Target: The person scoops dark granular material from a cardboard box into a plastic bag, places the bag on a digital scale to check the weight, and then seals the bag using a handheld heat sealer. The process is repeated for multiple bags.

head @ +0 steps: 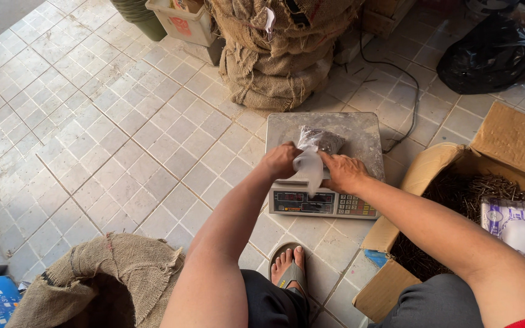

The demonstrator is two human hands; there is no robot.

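A clear plastic bag point(318, 143) with dark small metal pieces in it lies on the steel platform of an electronic scale point(360, 135) on the tiled floor. Both hands are on the bag's twisted open end, which hangs over the scale's display. My left hand point(280, 160) grips it from the left and my right hand point(343, 172) grips it from the right.
An open cardboard box point(432, 167) full of dark nails sits at right, with a stack of clear bags point(515, 226) on them. Burlap sacks stand behind the scale point(277, 67) and at lower left point(101, 280). A black bag point(487, 54) lies upper right. My sandalled foot point(290, 264) is below the scale.
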